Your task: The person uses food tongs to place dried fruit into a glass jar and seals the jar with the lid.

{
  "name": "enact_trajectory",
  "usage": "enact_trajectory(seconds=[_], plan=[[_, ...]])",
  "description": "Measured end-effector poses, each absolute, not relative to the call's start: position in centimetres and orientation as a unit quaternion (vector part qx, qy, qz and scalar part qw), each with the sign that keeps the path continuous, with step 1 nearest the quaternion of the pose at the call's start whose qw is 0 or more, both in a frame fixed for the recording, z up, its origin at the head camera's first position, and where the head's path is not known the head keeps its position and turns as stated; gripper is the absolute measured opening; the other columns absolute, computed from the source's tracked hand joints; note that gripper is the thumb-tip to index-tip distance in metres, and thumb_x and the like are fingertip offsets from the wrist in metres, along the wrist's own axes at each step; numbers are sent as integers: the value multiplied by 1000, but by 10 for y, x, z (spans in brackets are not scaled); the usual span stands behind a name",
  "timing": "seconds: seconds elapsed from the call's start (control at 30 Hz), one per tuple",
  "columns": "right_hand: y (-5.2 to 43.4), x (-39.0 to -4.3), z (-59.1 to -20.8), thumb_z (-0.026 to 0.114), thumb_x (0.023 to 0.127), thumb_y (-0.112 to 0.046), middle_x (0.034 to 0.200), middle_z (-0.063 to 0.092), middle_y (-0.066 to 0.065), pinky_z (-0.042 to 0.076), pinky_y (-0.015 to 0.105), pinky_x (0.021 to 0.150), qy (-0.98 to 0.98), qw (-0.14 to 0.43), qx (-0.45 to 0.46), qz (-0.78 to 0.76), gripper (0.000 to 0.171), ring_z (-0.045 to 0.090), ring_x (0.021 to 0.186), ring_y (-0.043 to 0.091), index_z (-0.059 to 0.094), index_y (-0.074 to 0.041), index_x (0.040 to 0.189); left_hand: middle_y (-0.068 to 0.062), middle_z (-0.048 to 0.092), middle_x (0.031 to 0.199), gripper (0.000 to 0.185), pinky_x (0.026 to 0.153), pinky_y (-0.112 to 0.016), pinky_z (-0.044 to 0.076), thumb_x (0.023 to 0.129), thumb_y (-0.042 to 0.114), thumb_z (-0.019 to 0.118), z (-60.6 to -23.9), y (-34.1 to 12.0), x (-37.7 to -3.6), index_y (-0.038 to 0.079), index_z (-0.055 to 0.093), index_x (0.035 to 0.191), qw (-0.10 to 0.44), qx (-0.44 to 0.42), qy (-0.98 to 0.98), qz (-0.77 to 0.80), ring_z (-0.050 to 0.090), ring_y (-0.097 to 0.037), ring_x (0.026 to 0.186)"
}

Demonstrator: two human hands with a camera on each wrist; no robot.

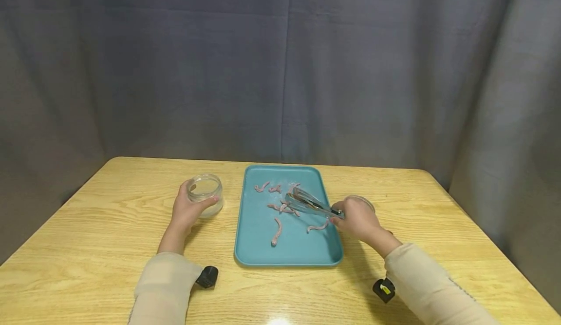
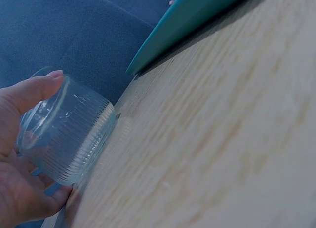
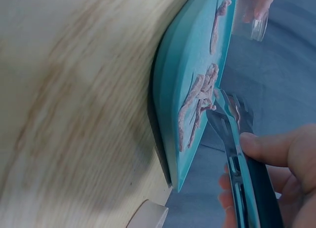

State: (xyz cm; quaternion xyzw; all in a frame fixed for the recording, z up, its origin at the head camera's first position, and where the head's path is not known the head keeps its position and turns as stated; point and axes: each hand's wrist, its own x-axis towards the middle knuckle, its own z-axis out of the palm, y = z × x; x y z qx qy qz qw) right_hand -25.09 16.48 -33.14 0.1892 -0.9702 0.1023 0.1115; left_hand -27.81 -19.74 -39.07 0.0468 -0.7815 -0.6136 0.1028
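Observation:
My left hand (image 1: 188,208) grips a clear glass jar (image 1: 212,207) on the table to the left of the tray. Its thumb lies over the rim, and fine vertical ribs show on the jar's wall (image 2: 74,129) in the left wrist view. With my right hand (image 1: 356,218) I hold metal tongs (image 1: 315,204), their tips low over the turquoise tray (image 1: 258,252). Several thin, pinkish worm-like strips (image 1: 277,232) lie scattered on the tray, some tangled together (image 3: 200,97) near the tong tips. Whether the tips pinch a strip I cannot tell.
A round-rimmed object (image 1: 365,202) stands behind my right hand, mostly hidden by it. The wooden table (image 1: 105,227) ends at a grey curtain (image 1: 197,86) along the back. A black wrist mount (image 1: 208,277) hangs at the left sleeve, another (image 1: 383,290) at the right.

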Motion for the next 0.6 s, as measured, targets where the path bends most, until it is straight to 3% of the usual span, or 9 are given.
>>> enact_trajectory(seconds=[0.2,0.43,0.6], plan=[[163,-251,-336,69,72,-20,78,62,3,43,35,62,-971,114,186,100,20,52,69,17,68,-7,88,-16,20,137,91,93,-48,26,69,21,72,-389,-197,-278,9,13,137,105,49,-782,-612,23,-37,120],[161,-252,-337,67,74,-15,64,59,-4,35,26,47,-969,99,193,115,8,41,52,10,68,-11,80,-16,18,137,92,93,-49,26,69,23,72,-387,-197,-276,10,11,137,99,50,-783,-612,22,-38,120],[160,-251,-336,66,75,-12,65,61,-4,35,25,44,-970,93,191,120,8,42,50,9,69,-11,81,-17,18,137,93,93,-49,25,70,22,72,-387,-197,-275,10,11,138,98,49,-781,-615,22,-38,120]])
